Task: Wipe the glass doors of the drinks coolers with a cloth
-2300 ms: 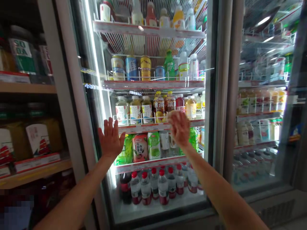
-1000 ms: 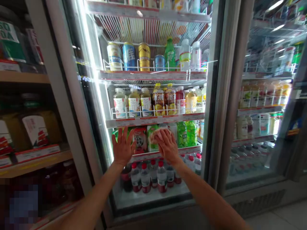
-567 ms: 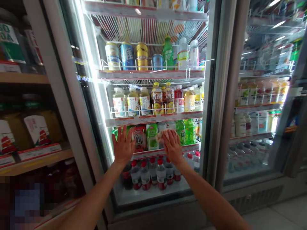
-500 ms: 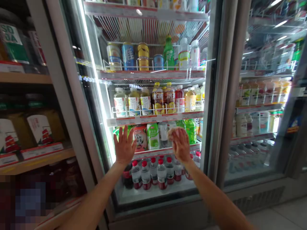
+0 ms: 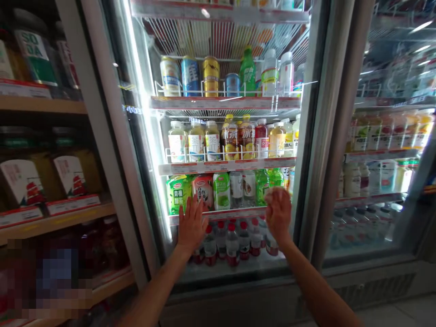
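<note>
I face a drinks fridge with a glass door (image 5: 218,136). My left hand (image 5: 191,225) lies flat on the glass with its fingers spread, low on the door, in front of the red-capped bottles (image 5: 232,238). My right hand (image 5: 278,211) presses against the glass near the door's right edge, fingers curled over a small pale cloth that barely shows. Behind the glass, green and red cartons (image 5: 190,193) stand on the shelf just above my hands.
Cans and bottles fill the upper fridge shelves (image 5: 225,102). A second glass-door fridge (image 5: 384,136) stands to the right. Wooden shelves (image 5: 51,218) with jars and boxes are on the left. Pale floor shows at the lower right.
Both hands have slid down and to the right on the glass. The right hand moved from the door's middle to its right edge. The view shifted slightly.
</note>
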Demonstrator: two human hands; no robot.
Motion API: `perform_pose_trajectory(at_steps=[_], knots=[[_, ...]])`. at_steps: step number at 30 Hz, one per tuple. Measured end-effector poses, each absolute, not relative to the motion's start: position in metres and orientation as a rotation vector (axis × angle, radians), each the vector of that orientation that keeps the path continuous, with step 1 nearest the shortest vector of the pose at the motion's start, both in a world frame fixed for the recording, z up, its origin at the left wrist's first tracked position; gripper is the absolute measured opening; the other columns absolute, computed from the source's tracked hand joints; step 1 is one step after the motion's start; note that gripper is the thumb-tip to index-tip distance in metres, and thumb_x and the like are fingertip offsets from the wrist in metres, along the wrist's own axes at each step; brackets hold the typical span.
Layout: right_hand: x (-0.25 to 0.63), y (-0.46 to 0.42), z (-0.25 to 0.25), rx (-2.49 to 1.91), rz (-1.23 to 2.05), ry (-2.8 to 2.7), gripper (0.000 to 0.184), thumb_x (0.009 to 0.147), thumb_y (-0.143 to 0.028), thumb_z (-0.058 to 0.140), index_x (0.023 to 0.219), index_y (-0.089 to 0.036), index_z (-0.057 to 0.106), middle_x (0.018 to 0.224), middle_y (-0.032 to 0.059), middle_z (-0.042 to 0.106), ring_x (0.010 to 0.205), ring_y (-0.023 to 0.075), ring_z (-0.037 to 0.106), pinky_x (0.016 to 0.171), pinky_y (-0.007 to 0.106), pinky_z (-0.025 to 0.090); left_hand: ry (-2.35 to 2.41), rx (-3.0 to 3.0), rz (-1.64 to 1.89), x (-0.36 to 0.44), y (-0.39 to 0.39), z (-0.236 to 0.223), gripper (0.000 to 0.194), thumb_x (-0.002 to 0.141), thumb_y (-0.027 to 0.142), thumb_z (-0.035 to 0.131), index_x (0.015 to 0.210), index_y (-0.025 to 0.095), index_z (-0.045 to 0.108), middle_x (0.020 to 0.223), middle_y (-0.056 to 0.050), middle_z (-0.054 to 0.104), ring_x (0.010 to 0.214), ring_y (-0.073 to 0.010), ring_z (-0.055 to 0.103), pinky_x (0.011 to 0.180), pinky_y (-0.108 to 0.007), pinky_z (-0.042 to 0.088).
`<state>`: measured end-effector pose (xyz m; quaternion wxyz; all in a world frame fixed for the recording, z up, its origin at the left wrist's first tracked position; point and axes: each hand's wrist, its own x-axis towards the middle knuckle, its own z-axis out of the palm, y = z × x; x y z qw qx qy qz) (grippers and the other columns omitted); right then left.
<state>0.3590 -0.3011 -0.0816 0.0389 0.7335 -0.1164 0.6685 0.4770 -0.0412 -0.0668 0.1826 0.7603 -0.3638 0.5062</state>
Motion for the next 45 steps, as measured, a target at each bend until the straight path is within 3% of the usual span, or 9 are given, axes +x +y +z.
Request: perform_pose_trajectory(at_steps=[5, 9, 17, 20, 24, 30, 36, 41, 45], knots=[[0.368, -0.287, -0.093, 2.328, 2.013, -0.313, 0.066, 0.086, -0.020, 0.041, 0.143, -0.025, 0.010, 0.147, 0.0106, 0.023, 0.136, 0.0280, 0.018, 0.103, 0.057, 0.032, -0.975, 2.192, 1.390, 0.472, -0.043, -0.079, 0.060, 0.084, 0.030, 0.047, 0.138, 0.016, 0.027, 0.145, -0.014, 0.024, 0.137, -0.0269, 0.012, 0.110, -0.052, 0.014], [0.380, -0.256, -0.109, 2.484, 1.763, 0.018, 0.063, 0.084, -0.016, 0.043, 0.141, -0.027, 0.020, 0.143, 0.0086, 0.034, 0.136, 0.0260, 0.021, 0.104, 0.054, 0.033, -1.006, 2.227, 1.416, 0.470, -0.037, -0.080, 0.057, 0.085, 0.029, 0.046, 0.137, 0.015, 0.030, 0.144, -0.014, 0.027, 0.137, -0.0259, 0.014, 0.110, -0.050, 0.016], [0.359, -0.315, -0.119, 2.163, 2.278, -0.712, 0.061, 0.087, -0.019, 0.039, 0.143, -0.018, 0.016, 0.149, 0.0151, 0.015, 0.136, 0.0311, 0.016, 0.103, 0.060, 0.028, -1.018, 2.277, 1.443, 0.467, -0.027, -0.105, 0.054, 0.084, 0.032, 0.048, 0.134, 0.015, 0.036, 0.142, -0.014, 0.033, 0.136, -0.0263, 0.019, 0.109, -0.047, 0.020], [0.378, -0.266, -0.134, 2.352, 2.079, -0.379, 0.063, 0.085, -0.017, 0.043, 0.142, -0.022, 0.018, 0.151, 0.0109, 0.008, 0.137, 0.0316, 0.012, 0.103, 0.058, 0.030, -1.014, 2.283, 1.419, 0.462, -0.030, -0.111, 0.051, 0.084, 0.034, 0.048, 0.131, 0.014, 0.041, 0.141, -0.015, 0.035, 0.135, -0.0268, 0.021, 0.109, -0.047, 0.021], [0.376, -0.246, -0.144, 2.493, 1.715, 0.026, 0.061, 0.083, -0.014, 0.046, 0.139, -0.029, 0.028, 0.149, 0.0065, 0.019, 0.136, 0.0260, 0.020, 0.105, 0.050, 0.031, -1.021, 2.307, 1.408, 0.459, -0.025, -0.121, 0.050, 0.085, 0.031, 0.047, 0.130, 0.011, 0.041, 0.140, -0.017, 0.035, 0.135, -0.0269, 0.022, 0.108, -0.048, 0.022], [0.373, -0.269, -0.137, 2.305, 2.066, -0.508, 0.062, 0.084, -0.019, 0.045, 0.142, -0.020, 0.021, 0.151, 0.0123, 0.009, 0.137, 0.0315, 0.014, 0.103, 0.056, 0.029, -0.932, 2.389, 1.436, 0.466, 0.001, -0.128, 0.053, 0.086, 0.027, 0.044, 0.135, 0.010, 0.033, 0.142, -0.018, 0.030, 0.135, -0.0278, 0.019, 0.106, -0.050, 0.024], [0.404, -0.195, -0.134, 2.504, 1.437, 0.347, 0.058, 0.081, -0.014, 0.045, 0.137, -0.024, 0.034, 0.144, 0.0063, 0.034, 0.135, 0.0217, 0.022, 0.108, 0.043, 0.025, -0.788, 2.403, 1.377, 0.474, 0.028, -0.128, 0.058, 0.086, 0.028, 0.043, 0.139, 0.013, 0.025, 0.144, -0.017, 0.027, 0.136, -0.0279, 0.018, 0.107, -0.052, 0.023], [0.410, -0.193, -0.092, 2.455, 1.678, 0.030, 0.059, 0.083, -0.019, 0.044, 0.140, -0.020, 0.027, 0.148, 0.0109, 0.022, 0.138, 0.0278, 0.011, 0.107, 0.053, 0.018, -0.677, 2.425, 1.338, 0.484, 0.056, -0.137, 0.059, 0.086, 0.029, 0.042, 0.140, 0.014, 0.021, 0.145, -0.016, 0.024, 0.135, -0.0283, 0.019, 0.107, -0.053, 0.021], [0.416, -0.172, -0.128, 2.409, 1.239, 0.654, 0.060, 0.081, -0.014, 0.044, 0.139, -0.019, 0.029, 0.145, 0.0062, 0.031, 0.135, 0.0223, 0.021, 0.108, 0.043, 0.024, -0.710, 2.502, 1.295, 0.481, 0.070, -0.155, 0.056, 0.086, 0.026, 0.041, 0.138, 0.013, 0.026, 0.145, -0.015, 0.025, 0.135, -0.0272, 0.020, 0.108, -0.051, 0.021]])
